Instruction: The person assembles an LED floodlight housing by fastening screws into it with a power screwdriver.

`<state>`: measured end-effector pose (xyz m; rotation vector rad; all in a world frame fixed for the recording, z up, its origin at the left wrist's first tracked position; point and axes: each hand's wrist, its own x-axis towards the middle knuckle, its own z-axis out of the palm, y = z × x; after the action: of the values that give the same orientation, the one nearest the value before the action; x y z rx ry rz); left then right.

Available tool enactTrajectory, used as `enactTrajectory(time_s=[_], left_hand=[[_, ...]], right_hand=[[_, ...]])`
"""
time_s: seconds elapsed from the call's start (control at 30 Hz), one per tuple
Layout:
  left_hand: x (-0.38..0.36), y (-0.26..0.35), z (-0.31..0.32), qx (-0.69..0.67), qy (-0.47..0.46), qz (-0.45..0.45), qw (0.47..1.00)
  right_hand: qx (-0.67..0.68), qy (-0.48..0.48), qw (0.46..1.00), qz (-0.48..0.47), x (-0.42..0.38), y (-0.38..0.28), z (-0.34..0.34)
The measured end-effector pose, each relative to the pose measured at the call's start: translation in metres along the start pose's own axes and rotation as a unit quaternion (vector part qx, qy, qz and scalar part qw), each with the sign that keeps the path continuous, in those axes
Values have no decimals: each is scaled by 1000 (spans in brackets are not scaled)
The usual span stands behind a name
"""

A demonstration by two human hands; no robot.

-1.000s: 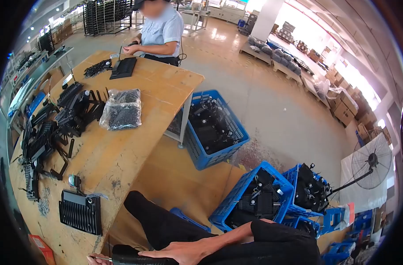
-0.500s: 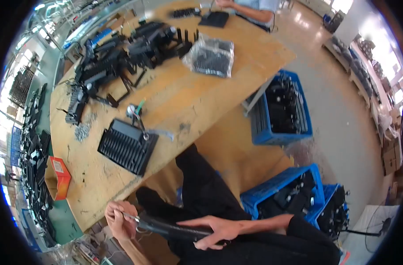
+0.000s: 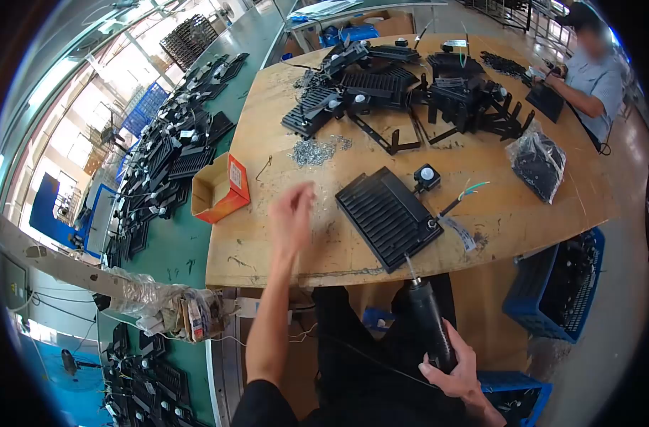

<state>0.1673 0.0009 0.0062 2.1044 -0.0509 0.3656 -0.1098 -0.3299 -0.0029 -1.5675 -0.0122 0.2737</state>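
Note:
My right hand (image 3: pixel 458 370) is wrapped round a black electric screwdriver (image 3: pixel 430 320) at the table's front edge. Its thin bit points up, close to the lower corner of a black finned floodlight housing (image 3: pixel 385 217). A small sensor (image 3: pixel 427 176) with a white dome and a cable with bare coloured wires (image 3: pixel 463 198) are on the housing's right side. My left hand (image 3: pixel 292 217) is over the table, left of the housing; motion smears its fingers, so I cannot make out their grip. Beyond it lies a pile of small screws (image 3: pixel 313 151).
An orange-red open box (image 3: pixel 221 188) stands at the table's left edge, near an L-shaped hex key (image 3: pixel 266 167). Several black lamps and brackets (image 3: pixel 381 85) crowd the back. A plastic bag of dark parts (image 3: pixel 538 164) lies right. A co-worker (image 3: pixel 595 78) sits at the far right; blue crates (image 3: pixel 559 285) stand below.
My left hand has left the screwdriver's tip and moved out over the table. The screwdriver has swung from lying sideways to pointing up at the housing. My view has turned left.

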Motion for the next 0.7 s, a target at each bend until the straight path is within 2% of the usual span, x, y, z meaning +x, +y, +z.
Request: enactTrajectory(time_s=[0.03, 0.07, 0.13, 0.17, 0.23, 0.3, 0.57, 0.6, 0.67, 0.7], left_hand=[[24, -17, -3, 83, 14, 49, 995], [40, -27, 1, 84, 16, 47, 995], [63, -41, 6, 182, -8, 154, 971], [71, -43, 11, 184, -10, 153, 971], [82, -47, 24, 296, 2, 239, 925], [90, -55, 29, 323, -16, 248, 913], [108, -57, 30, 406, -68, 281, 867], [108, -53, 30, 396, -68, 287, 869], [106, -48, 27, 380, -57, 229, 894], [106, -48, 27, 376, -62, 233, 895]], right_hand=[[31, 11, 999, 44, 0, 2, -3], [34, 10, 998, 52, 1, 8, -6], [38, 12, 998, 57, 3, 15, -4], [42, 18, 997, 62, 5, 18, -3], [30, 7, 999, 43, 12, 20, 0], [14, -2, 1000, 23, 16, 23, 0], [43, 15, 996, 72, 17, 14, -9], [37, 26, 996, 71, 17, 15, -11], [28, 7, 999, 41, 14, 18, -13], [28, 15, 999, 42, 12, 15, -12]])
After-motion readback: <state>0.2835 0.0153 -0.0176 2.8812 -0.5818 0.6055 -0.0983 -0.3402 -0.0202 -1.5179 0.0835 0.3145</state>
